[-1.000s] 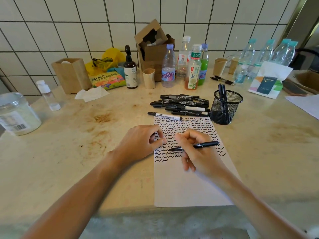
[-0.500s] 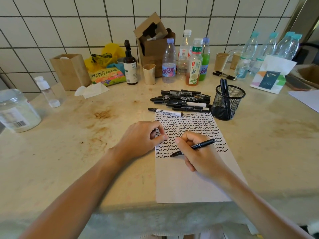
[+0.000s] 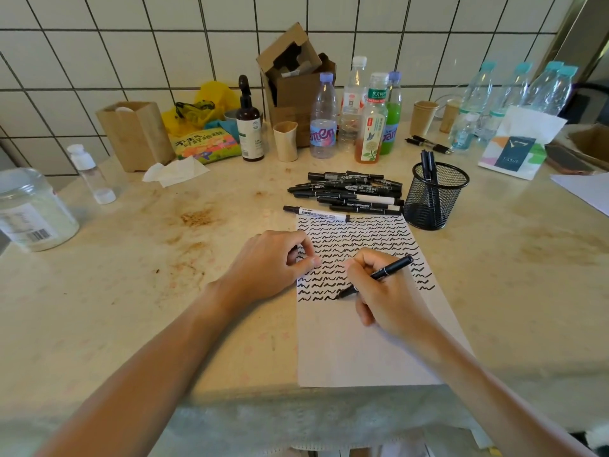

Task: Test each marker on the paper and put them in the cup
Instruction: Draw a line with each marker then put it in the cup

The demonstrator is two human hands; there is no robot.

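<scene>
The right hand (image 3: 387,300) pinched a black marker (image 3: 379,275) between thumb and curled fingers, with the tip touching the paper (image 3: 362,351) at the end of the lowest row of squiggles. The left hand (image 3: 267,268) rested at the paper's left edge, its fingers curled and the thumb tip meeting the index finger; whether it held a cap could not be told. The paper lay flat on the counter (image 3: 131,291), its upper half filled with black wavy lines. A pile of markers (image 3: 352,192) lay just beyond the paper's top edge, one whiteboard marker (image 3: 316,213) touching that edge. The black mesh cup (image 3: 433,196) stood just beside the pile, at the paper's top right corner, and contained two upright black markers (image 3: 428,166). A clear jar (image 3: 31,209) at the far left held a white substance.
</scene>
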